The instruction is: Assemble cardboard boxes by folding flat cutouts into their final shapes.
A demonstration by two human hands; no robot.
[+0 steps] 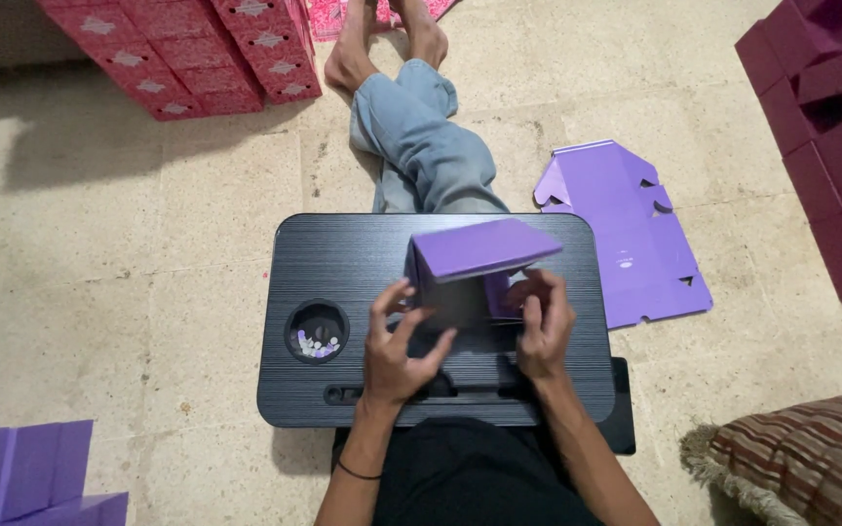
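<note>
At frame centre, the left hand (400,346) and right hand (541,326) pinch a half-folded purple box (479,250) (its inner flaps hidden) above the black lap desk (343,253).

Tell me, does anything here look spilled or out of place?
Only a small oddity: the round cup hole of the black lap desk holds small pale and purple scraps, not a cup. Both hands, left hand and right hand, grip the half-folded purple box.

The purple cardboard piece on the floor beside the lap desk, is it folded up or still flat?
Flat. The purple cardboard blank lies spread on the floor, with its flaps and notches showing, unlike the half-folded box in the hands.
</note>
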